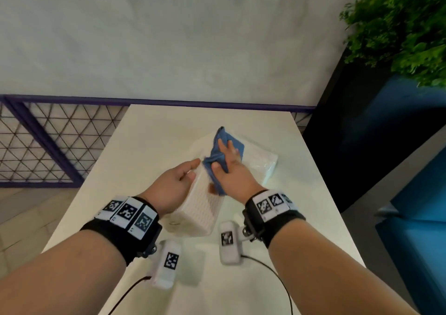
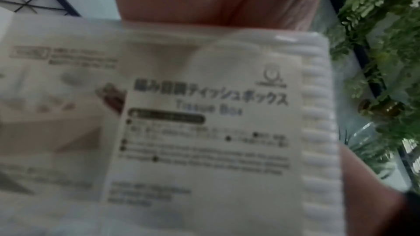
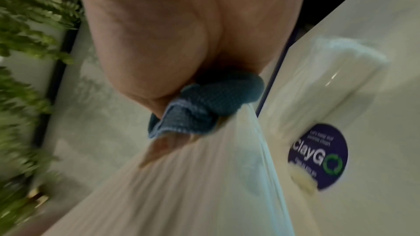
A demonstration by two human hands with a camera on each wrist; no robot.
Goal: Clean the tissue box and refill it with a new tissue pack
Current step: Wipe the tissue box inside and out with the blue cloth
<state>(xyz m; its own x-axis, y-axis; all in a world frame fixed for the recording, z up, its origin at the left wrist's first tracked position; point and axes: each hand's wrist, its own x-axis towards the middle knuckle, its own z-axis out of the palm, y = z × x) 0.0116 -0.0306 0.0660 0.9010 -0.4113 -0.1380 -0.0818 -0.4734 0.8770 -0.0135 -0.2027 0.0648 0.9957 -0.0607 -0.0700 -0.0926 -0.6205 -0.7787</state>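
step: wiping stage, by my reading. the tissue box (image 1: 201, 203) is being cleaned with a blue cloth (image 1: 223, 155); the refill has not begun.
left hand (image 1: 172, 186): grip wrapped round the left side of the box, thumb over its top edge, steadying it. the left wrist view shows the box's paper label (image 2: 204, 123) close up, blurred.
right hand (image 1: 230, 172): grip flat on the cloth, fingers mostly straight and spread, thumb tucked against a fold of it. the hand presses the cloth down on the far upper part of the box. the right wrist view shows the cloth (image 3: 204, 107) bunched under the palm against the ribbed white surface.
box position: white, ribbed, on the pale counter (image 1: 149, 141), near the middle, tilted up between both hands, one end toward the person.
tissue pack (image 1: 263, 160): in clear wrap, lying flat on the counter just behind and right of the box, partly hidden by the right hand. untouched.
box relative to grips: touching both; left at the side, right on top through the cloth.
next move, a judgement: finish the remaining faces, set the cloth aside, open the box, then reach for the pack.
risk: the box looks light and may slip if the left hold loosens.
surroundings: green plant (image 1: 405, 27) at far right; a round sticker (image 3: 318, 157) on the counter.
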